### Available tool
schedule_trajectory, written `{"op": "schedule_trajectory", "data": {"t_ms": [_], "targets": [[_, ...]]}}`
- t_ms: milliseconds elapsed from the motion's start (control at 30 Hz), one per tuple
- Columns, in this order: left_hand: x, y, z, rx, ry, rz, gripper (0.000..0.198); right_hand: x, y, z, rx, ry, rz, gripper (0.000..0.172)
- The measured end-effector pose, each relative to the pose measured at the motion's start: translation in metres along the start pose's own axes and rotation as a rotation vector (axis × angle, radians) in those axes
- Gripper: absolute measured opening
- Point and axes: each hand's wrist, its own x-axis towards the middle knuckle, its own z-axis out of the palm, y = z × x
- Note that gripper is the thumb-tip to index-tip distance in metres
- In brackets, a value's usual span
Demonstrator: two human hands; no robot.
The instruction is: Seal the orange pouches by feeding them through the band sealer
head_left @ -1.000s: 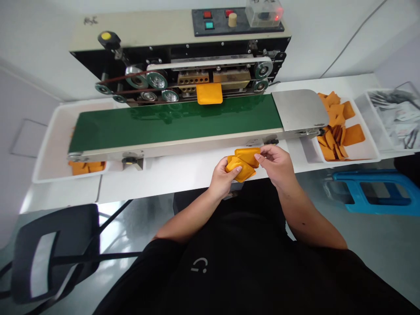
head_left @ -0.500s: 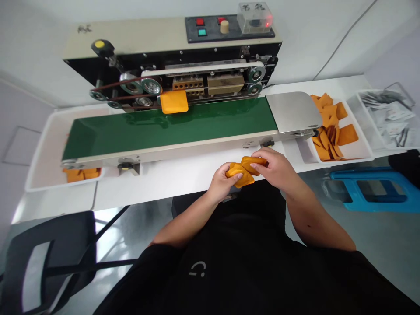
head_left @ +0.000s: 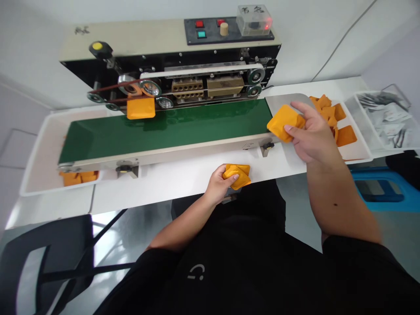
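pouch, orange and puffy, gripped by right hand fingers, another pouch by left hand fingers.

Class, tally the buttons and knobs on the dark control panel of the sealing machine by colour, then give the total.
Red buttons: 2
Teal button: 1
Cream knob: 1
Total: 4
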Motion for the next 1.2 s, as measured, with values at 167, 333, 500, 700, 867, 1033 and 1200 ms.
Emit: {"op": "schedule_trajectory", "data": {"t_ms": [167,333,500,700,867,1033,1200], "targets": [[0.002,-0.001,-0.004,0.007,0.006,0.011,0.052,0.045,-0.018,0.008,-0.029,0.155,0.173,0.019],[0.003,-0.001,-0.009,0.006,0.021,0.006,0.053,0.079,-0.022,0.013,0.056,0.142,0.231,0.03],[0.006,-0.001,-0.012,-0.003,0.029,0.008,0.051,0.107,-0.01,0.009,0.077,0.132,0.241,0.032],[0.008,0.0,-0.014,0.003,0.034,0.022,0.051,0.123,0.0,0.01,-0.007,0.084,0.226,0.028],[0.009,0.001,-0.015,0.005,0.04,0.024,0.051,0.132,0.015,0.027,0.021,-0.018,0.171,0.029],[0.01,0.001,-0.015,-0.006,0.042,0.019,0.052,0.138,0.016,0.056,0.069,0.016,0.235,0.021],[0.007,0.004,-0.017,-0.016,0.049,0.036,0.05,0.099,-0.009,0.045,-0.094,0.077,0.117,0.015]]}}
